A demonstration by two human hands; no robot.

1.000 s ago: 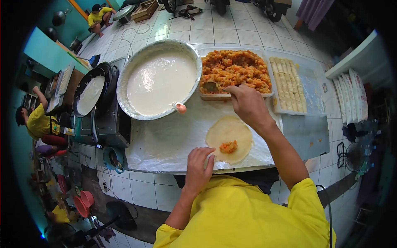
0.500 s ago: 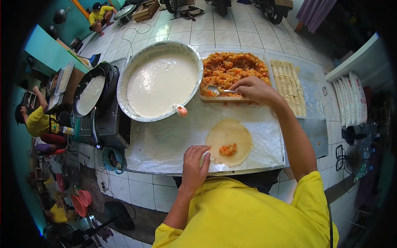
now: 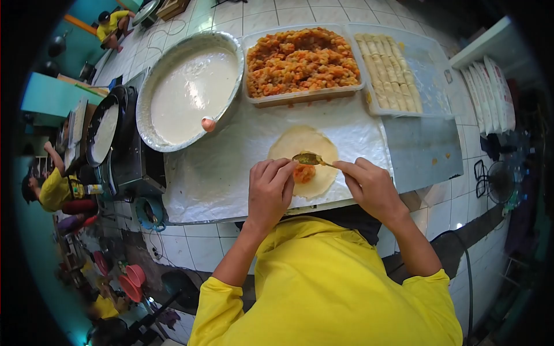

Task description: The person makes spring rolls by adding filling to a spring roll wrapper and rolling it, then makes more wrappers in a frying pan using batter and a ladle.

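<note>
My right hand [image 3: 372, 187] grips a metal spoon [image 3: 309, 158] by its handle end. The spoon's bowl is over a thin round wrapper [image 3: 311, 141] lying flat on a white sheet. Beneath the bowl sits a small heap of orange vegetable filling [image 3: 303, 173] on the wrapper, partly covered by the spoon. My left hand [image 3: 270, 187] is at the wrapper's left edge, fingers bent and thumb apart, its fingertips right by the spoon's bowl.
Behind the work sheet [image 3: 213, 190] stand a big basin of pale batter [image 3: 193, 95], a tub of chopped filling [image 3: 303, 60] and a box of rolled wrappers [image 3: 389, 75]. A pan [image 3: 104, 130] is at the left. Two other people in yellow shirts [image 3: 56, 189] are farther left.
My right hand has brought the spoon from the filling tub down over the wrapper. My left hand has moved up to the spoon's bowl. The whole view has shifted.
</note>
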